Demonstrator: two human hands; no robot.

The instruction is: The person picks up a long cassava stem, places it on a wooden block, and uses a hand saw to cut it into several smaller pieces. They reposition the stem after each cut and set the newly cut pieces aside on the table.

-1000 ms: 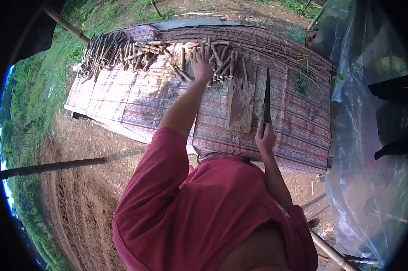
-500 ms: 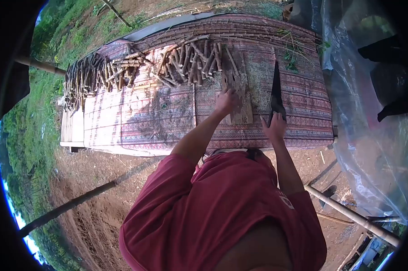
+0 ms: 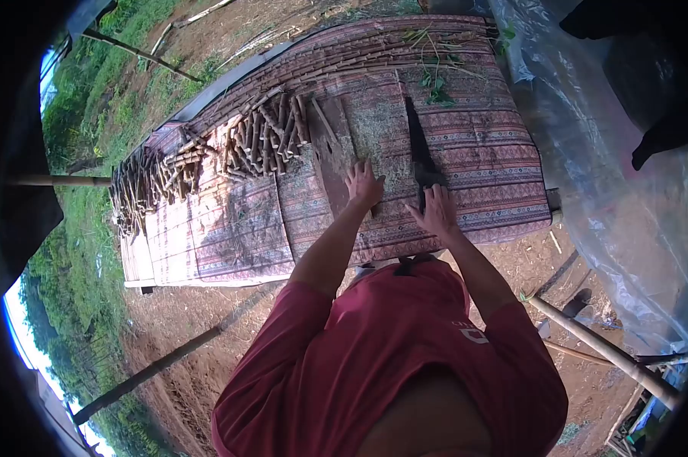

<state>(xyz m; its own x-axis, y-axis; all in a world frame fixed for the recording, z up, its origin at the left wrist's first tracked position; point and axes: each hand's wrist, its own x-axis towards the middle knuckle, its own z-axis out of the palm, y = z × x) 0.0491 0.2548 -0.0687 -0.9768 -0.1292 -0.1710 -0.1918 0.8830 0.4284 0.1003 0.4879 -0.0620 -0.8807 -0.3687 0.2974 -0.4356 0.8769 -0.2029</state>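
Observation:
My left hand [image 3: 364, 185] rests on the right side of a worn wooden board [image 3: 330, 171], its fingers spread. A thin stick [image 3: 325, 120] lies along the board's far part. My right hand [image 3: 438, 212] is at the near end of a hand saw [image 3: 418, 137], with the dark handle between thumb and fingers. The saw's black blade points away from me over the patterned cloth [image 3: 481, 164]. Pale sawdust [image 3: 378, 129] is scattered between the board and the saw. Left of the board lies a pile of short cut stems [image 3: 271, 137].
More cut stems [image 3: 150, 179] are heaped at the table's left end. Long uncut stems [image 3: 328, 61] lie along the far edge, with a leafy sprig [image 3: 437, 87] at their right. Clear plastic sheeting [image 3: 580, 167] hangs on the right. Wooden poles [image 3: 603, 350] stand near me.
The view has turned, so the table appears shifted left and tilted. My left hand has gone from a loose curl to spread fingers on the board. My right hand stays at the saw handle.

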